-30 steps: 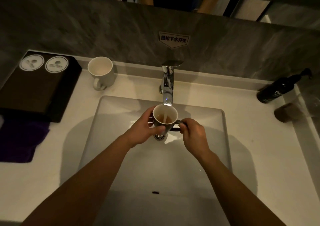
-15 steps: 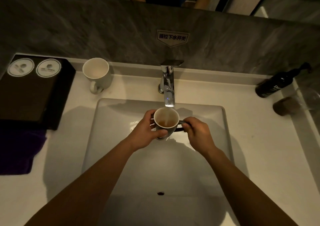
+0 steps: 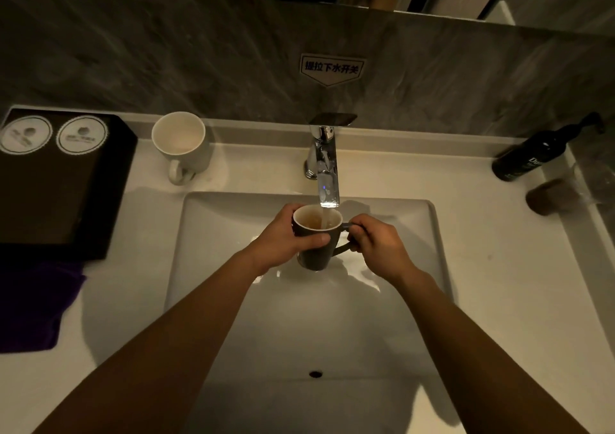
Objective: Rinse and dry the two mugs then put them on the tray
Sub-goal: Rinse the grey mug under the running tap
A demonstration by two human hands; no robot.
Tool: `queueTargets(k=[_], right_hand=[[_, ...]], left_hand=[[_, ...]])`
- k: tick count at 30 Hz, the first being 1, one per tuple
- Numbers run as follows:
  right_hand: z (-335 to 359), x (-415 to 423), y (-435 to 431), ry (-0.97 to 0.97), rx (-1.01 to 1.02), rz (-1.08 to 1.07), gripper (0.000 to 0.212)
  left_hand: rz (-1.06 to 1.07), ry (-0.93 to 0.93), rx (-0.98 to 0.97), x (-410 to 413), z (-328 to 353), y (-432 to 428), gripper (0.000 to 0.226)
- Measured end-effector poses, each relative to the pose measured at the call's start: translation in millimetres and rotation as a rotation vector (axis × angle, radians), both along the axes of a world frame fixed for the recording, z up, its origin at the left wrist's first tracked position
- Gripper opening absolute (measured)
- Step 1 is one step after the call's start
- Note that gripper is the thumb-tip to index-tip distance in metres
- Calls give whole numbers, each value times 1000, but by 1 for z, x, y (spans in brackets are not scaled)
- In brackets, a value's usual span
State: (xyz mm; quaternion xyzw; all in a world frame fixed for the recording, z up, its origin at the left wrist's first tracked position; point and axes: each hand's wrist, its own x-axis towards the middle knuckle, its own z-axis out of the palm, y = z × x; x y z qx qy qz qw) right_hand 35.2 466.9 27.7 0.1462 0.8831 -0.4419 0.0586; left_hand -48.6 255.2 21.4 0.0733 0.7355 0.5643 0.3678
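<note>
Over the white basin [image 3: 416, 300] at frame centre, the left hand [image 3: 283, 240] wraps the body of the dark glazed ceramic mug [image 3: 316, 237] while the right hand [image 3: 379, 243] pinches its handle. Water from the chrome tap [image 3: 324, 164] runs into it. Wet glaze looks slippery, filling adds weight, and ceramic chips, so a two-handed hold suits. A white ceramic mug [image 3: 181, 144] waits on the worktop [image 3: 499, 250], upper left, beside the black tray [image 3: 63, 193].
</note>
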Motion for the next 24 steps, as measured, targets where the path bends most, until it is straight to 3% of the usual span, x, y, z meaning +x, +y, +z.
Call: queueTargets(k=[3, 7, 10, 13, 17, 19, 22, 24], right_hand=[[2, -6, -2, -90, -135, -39, 21], [4, -9, -7, -160, -252, -84, 30], [1, -7, -16, -103, -360, -267, 33], [-4, 0, -30, -144, -494, -434, 36], [-14, 8, -43, -184, -400, -491, 42], [-14, 8, -40, -175, -288, -509, 45], [-6, 1, -32, -249, -332, -512, 46], [3, -6, -26, -365, -356, -461, 43]], left_hand=[[73, -84, -38, 2, -4, 2, 66], [242, -210, 4, 12, -4, 11, 76], [351, -299, 64, 19, -5, 20, 78], [446, -332, 65, 25, -6, 27, 97], [441, -323, 15, 33, -3, 31, 102], [353, -243, -37, 35, 2, 30, 85], [217, 31, -89, 30, 3, 23, 46], [188, 61, -14, 26, 4, 17, 33]])
